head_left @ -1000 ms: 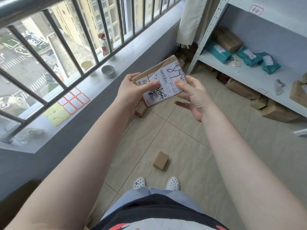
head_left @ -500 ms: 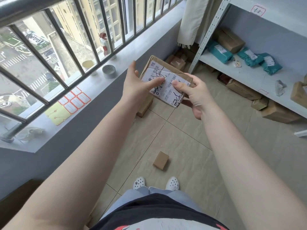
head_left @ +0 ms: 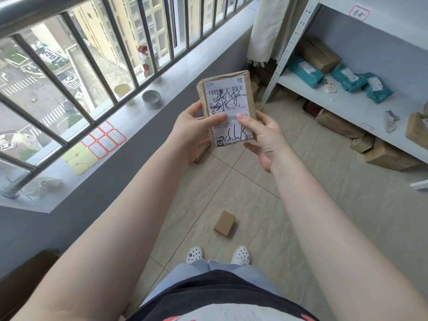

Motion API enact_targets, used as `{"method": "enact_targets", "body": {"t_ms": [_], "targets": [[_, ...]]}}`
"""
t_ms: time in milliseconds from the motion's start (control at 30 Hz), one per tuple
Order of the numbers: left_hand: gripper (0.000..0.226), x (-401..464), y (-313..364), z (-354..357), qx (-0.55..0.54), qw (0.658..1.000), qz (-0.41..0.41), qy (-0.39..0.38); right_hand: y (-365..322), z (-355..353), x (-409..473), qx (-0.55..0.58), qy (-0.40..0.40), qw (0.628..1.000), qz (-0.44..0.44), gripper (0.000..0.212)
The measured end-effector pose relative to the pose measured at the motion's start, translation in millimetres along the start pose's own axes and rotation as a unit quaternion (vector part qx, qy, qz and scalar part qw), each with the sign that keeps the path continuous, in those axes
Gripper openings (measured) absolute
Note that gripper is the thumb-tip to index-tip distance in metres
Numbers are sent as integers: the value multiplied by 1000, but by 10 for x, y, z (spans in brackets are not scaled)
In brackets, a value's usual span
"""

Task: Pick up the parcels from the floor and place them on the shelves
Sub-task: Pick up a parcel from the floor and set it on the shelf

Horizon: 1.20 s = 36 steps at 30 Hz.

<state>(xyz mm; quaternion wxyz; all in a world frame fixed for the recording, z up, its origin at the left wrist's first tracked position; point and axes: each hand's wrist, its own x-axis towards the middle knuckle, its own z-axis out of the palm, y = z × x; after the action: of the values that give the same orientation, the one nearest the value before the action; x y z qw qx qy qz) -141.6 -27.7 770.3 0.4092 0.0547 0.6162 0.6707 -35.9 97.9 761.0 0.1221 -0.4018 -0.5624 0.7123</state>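
Parcel's (head_left: 228, 100) lower corners perhaps hidden behind both thumbs.

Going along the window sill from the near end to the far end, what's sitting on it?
Crumpled wrapper → yellow sheet → sheet of red-edged labels → grey roll of tape → pale cup → red and white bottle.

A flat brown cardboard parcel (head_left: 228, 107) is held upright in the air, its white shipping label with barcodes and black handwriting facing the camera. A small plain cardboard box (head_left: 224, 223) lies alone on the tiled floor (head_left: 301, 205). On the white shelf (head_left: 342, 105) rest teal bagged parcels (head_left: 305, 74) and a brown box (head_left: 320, 54); more brown boxes (head_left: 338, 123) sit beneath it.
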Motion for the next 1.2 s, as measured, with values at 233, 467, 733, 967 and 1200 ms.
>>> {"method": "enact_targets", "body": {"t_ms": [233, 467, 733, 967, 1200], "targets": [[65, -23, 27, 38, 31, 999, 13, -24, 5, -57, -55, 10, -1, 998, -54, 64], [55, 26, -210, 322, 100, 992, 36, -65, 131, -340, -174, 27, 51, 998, -32, 61], [53, 135, -570, 1019, 138, 982, 20, -125, 382, -1089, -247, 36, 118, 992, -9, 59], [52, 148, -968, 1934, 158, 975, -1, -155, 557, -2057, -304, 36, 146, 989, 7, 56], [48, 102, -1457, 2973, 156, 976, -22, -152, 679, -3197, -352, 29, 147, 989, 20, 59]]}}
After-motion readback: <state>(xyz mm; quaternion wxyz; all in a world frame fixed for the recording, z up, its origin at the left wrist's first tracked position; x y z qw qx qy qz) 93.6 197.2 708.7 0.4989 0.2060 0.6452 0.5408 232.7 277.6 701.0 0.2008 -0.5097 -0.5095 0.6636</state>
